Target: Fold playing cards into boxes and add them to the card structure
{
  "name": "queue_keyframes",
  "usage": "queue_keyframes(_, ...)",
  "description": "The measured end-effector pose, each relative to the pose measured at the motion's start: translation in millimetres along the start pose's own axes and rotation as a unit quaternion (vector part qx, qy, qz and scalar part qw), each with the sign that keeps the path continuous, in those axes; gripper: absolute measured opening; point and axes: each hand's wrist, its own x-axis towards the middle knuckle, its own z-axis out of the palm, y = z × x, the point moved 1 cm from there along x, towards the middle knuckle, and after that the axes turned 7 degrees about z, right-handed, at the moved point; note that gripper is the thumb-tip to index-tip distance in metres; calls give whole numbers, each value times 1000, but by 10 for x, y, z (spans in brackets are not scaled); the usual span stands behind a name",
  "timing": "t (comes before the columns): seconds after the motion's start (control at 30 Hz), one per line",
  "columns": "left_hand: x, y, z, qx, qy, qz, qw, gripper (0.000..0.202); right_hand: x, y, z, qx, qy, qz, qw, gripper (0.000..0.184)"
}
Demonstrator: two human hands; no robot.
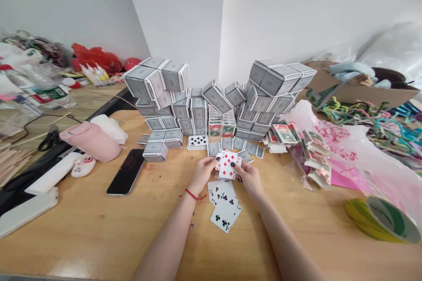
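Several playing cards (227, 169), with a seven of diamonds on top, are held face up between my two hands. My left hand (204, 171) pinches their left edge, and my right hand (249, 177) grips the right edge with the thumb on top. Just below them, club cards (225, 214) lie overlapping on the table, a four frontmost. Beyond my hands, face-down cards (252, 148) are spread out. Behind these rise stacked blocks of grey-backed cards (194, 107), and a spade card (197, 141) lies face up at their foot.
On the wooden table (171, 237), a black phone (125, 172) and a rolled pink cloth (94, 140) are at left. Card boxes (284, 135), a pink plastic bag (343, 140) and green-yellow tape (379, 219) are at right. The tall card stacks (280, 79) stand near the wall.
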Motion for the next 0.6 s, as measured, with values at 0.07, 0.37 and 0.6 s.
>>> queue_keyframes(0.07,-10,37,-28,-72,-46,-38,996,20,-10,-15,2,7,-12,2,1000,37)
queue_keyframes(0.37,-32,52,-114,-152,-146,-114,971,24,-33,-44,6,20,-17,-10,1000,37)
queue_keyframes(0.6,-28,44,-117,-161,-146,-121,969,23,-34,-16,14,35,-7,-9,999,36)
